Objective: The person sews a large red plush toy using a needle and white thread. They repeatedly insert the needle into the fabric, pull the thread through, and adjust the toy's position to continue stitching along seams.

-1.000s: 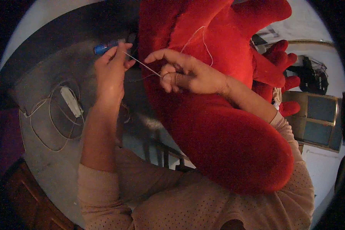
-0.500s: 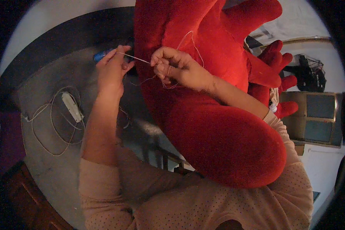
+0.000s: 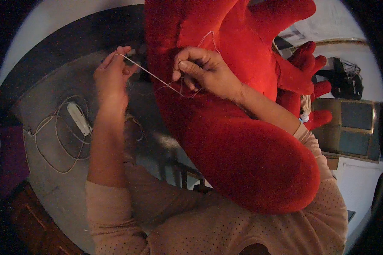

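A large red plush figure (image 3: 251, 157) lies across my lap, its rounded limb toward me. White thread (image 3: 147, 72) runs taut from the fingers of my left hand (image 3: 112, 78) down to a loop of loose strands below my right hand (image 3: 210, 74). The left fingers are closed on the thread, held over the floor left of the plush. Just above the red fabric, my right thumb and forefinger are pinched together, with fine thread around the fingers; whether a needle is between them cannot be made out. Another thread loop (image 3: 213, 40) lies on the plush beyond this hand.
A white power strip (image 3: 78, 119) with a coiled cable (image 3: 40, 146) lies on the grey floor at left. A brown wooden piece (image 3: 36, 216) is at the lower left. On the right are a black bag (image 3: 347, 80) and a wooden-framed cabinet (image 3: 355, 127).
My left hand has moved left and slightly toward me, so a longer stretch of thread shows between the hands. The right hand has shifted slightly right, and its fingers have spread somewhat.
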Action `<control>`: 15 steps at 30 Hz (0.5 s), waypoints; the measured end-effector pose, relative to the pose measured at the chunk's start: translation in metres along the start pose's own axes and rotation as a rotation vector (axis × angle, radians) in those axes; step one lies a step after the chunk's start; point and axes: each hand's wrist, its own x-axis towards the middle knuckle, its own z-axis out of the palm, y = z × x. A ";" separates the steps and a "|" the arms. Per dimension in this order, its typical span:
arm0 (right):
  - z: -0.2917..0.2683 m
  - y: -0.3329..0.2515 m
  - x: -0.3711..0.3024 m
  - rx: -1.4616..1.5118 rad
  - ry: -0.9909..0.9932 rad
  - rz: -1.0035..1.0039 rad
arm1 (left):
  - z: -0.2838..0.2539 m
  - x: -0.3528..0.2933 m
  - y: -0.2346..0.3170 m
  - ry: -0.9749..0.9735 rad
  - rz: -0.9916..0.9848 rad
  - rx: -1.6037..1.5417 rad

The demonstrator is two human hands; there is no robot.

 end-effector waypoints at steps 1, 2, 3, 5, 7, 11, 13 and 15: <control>0.001 0.000 -0.001 0.035 0.002 0.046 | -0.001 0.001 -0.001 -0.007 0.014 -0.009; 0.000 0.003 -0.002 0.037 -0.019 0.020 | -0.002 0.001 -0.003 -0.015 0.028 -0.019; 0.000 0.005 -0.001 0.038 -0.041 -0.005 | -0.003 0.003 -0.004 -0.022 0.041 -0.029; 0.000 0.002 -0.003 0.036 -0.042 -0.039 | -0.003 0.005 -0.006 -0.017 0.053 -0.012; 0.004 -0.024 -0.004 0.032 -0.006 -0.057 | 0.000 0.004 -0.004 0.009 0.041 0.021; -0.008 -0.091 0.000 0.151 -0.021 -0.419 | 0.008 -0.002 0.002 0.016 0.033 0.134; -0.019 -0.127 0.000 0.106 -0.025 -0.583 | 0.000 -0.004 0.003 0.044 0.120 0.178; -0.037 -0.162 0.000 0.033 0.035 -0.700 | -0.015 -0.002 0.004 0.113 0.242 0.184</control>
